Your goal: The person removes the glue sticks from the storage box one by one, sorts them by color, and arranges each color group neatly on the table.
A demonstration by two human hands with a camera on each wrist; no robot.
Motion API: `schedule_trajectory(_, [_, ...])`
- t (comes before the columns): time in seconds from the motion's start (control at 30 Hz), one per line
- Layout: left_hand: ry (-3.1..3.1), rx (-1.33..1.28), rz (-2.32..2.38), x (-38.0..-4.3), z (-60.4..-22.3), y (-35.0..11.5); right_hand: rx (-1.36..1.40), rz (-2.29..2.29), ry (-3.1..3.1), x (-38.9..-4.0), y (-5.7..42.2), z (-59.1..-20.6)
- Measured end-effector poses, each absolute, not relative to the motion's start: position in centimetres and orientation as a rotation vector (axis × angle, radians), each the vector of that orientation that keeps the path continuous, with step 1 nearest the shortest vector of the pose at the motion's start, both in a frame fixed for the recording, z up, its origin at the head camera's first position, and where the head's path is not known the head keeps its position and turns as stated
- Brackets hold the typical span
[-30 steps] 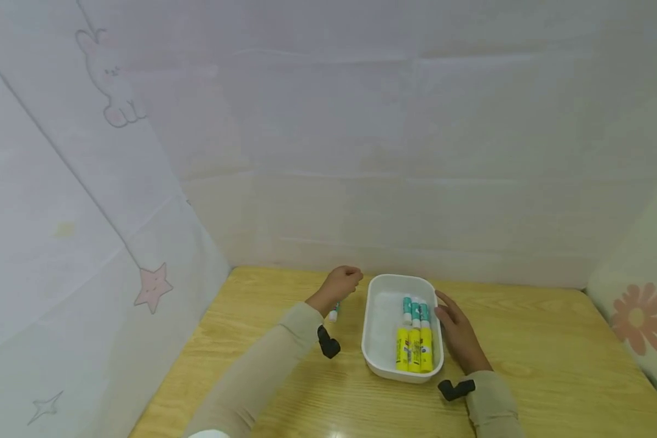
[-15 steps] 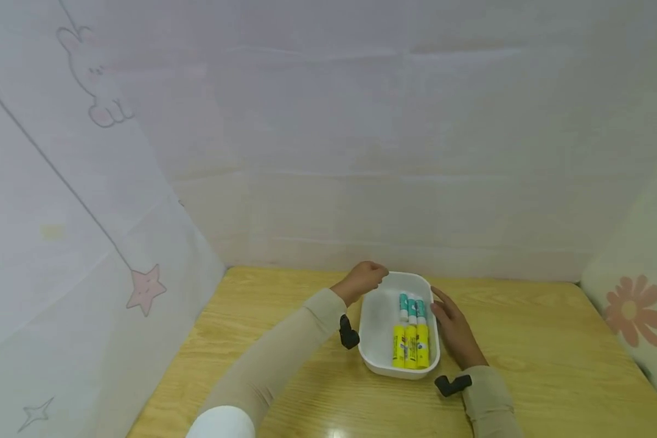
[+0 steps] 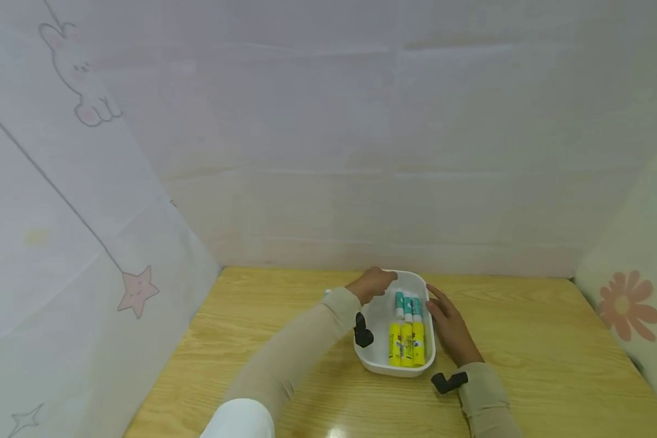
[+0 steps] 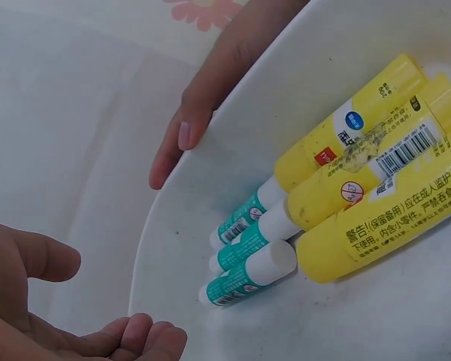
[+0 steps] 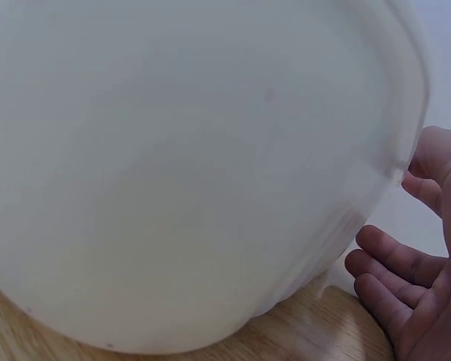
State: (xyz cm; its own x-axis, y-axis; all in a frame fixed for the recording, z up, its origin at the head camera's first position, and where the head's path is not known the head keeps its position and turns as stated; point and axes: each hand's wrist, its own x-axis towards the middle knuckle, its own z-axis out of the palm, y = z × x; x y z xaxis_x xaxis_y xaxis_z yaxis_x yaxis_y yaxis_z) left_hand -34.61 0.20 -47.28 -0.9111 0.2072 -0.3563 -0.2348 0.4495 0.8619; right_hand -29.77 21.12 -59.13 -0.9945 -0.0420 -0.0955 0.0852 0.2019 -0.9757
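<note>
A white plastic box [image 3: 376, 364] stands on the table. Inside lie three yellow glue sticks [image 4: 406, 218] and three smaller teal glue sticks [image 4: 240, 252] with white ends, side by side in two rows. My left hand [image 3: 373, 283] is over the box's far left part. In the left wrist view its thumb is apart from its loosely bent fingers [image 4: 139, 331], with nothing between them. My right hand [image 3: 453, 328] rests against the box's right side, thumb at the rim. From the right wrist, its lower fingers [image 5: 398, 259] lie loosely beside the box's outer wall.
A small white and teal end [image 3: 326, 292] of another stick shows on the table, mostly hidden behind the left sleeve. Wood-grain table [image 3: 531, 340] surrounds the box. A pale printed cloth [image 3: 317, 152] hangs behind and at both sides.
My left hand has moved right, from beside the box to over its far left part. The right hand stays at the box's side. The head view has shifted slightly.
</note>
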Motion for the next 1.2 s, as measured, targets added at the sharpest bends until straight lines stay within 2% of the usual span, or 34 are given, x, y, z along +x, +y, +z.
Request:
schedule_trajectory(0.17, [2.322, -0.069, 1.377, -34.9, -48.4, 0.5, 0.046, -1.939, 2.347, -29.8, 21.1, -59.0])
schedule_trajectory(0.87, [2.122, -0.164, 1.586, -33.9, -51.1, 0.5, 0.040, -1.916, 2.359, -29.1, 20.8, -58.8])
schedule_trajectory(1.2, [1.999, -0.114, 1.668, -34.9, -52.4, 0.1, 0.073, -1.887, 2.368, -29.3, 20.9, -58.8])
